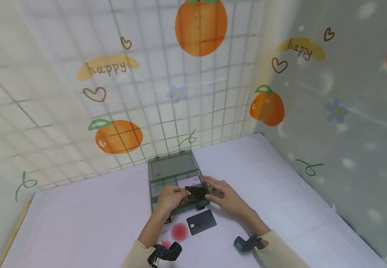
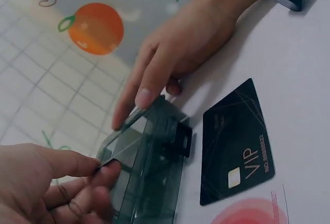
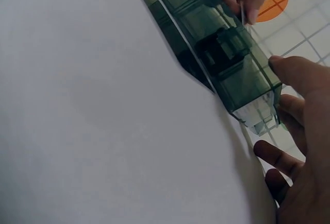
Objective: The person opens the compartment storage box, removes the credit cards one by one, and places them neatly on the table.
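Observation:
A dark translucent box stands with its lid raised and compartments inside. My left hand pinches a black VIP card by its left end, tilted over the box's front right part; in the left wrist view that card shows only edge-on between thumb and fingers. My right hand rests at the box's right front corner, thumb and fingertips touching the rim, fingers fairly straight. Seen from the right wrist, the thumb lies on the rim near the latch. A pale printed card lies inside the box.
Another black VIP card lies on the white table in front of the box. Beside it is a pale card with a red circle, partly under the left forearm. A small black item shows beside the left wrist. A patterned curtain hangs behind.

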The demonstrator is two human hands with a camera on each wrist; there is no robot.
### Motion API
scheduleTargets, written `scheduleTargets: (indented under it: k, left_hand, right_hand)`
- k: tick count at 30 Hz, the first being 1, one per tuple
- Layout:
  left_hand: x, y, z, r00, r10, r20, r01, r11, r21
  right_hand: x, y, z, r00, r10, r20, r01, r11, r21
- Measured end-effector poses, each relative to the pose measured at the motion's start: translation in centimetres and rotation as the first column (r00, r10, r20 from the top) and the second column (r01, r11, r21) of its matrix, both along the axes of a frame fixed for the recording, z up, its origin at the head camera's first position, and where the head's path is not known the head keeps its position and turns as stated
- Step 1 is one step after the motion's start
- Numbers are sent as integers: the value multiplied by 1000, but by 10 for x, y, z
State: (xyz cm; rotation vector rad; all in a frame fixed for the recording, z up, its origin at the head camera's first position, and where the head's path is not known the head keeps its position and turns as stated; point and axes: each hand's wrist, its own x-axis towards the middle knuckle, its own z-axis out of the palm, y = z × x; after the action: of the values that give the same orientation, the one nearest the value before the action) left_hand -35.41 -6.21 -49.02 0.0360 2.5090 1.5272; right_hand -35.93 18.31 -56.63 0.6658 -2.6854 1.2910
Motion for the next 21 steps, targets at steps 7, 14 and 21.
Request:
scheduleTargets:
  k: [7, 14, 21]
  left_hand:
    - [7, -26, 9, 999, 21, -35, -21, 1000, -3]
    - [26, -52, 19, 996, 86, -17, -85, 994, 76]
    - [49, -67, 15, 992, 112, 56, -120, 977, 179]
  right_hand:
    - [2, -3, 3, 1000, 9, -16, -8, 1000, 18]
    - [1, -3, 2, 999, 26, -45, -25, 1000, 16]
    - [1, 0, 0, 999, 16, -49, -16, 1000, 1]
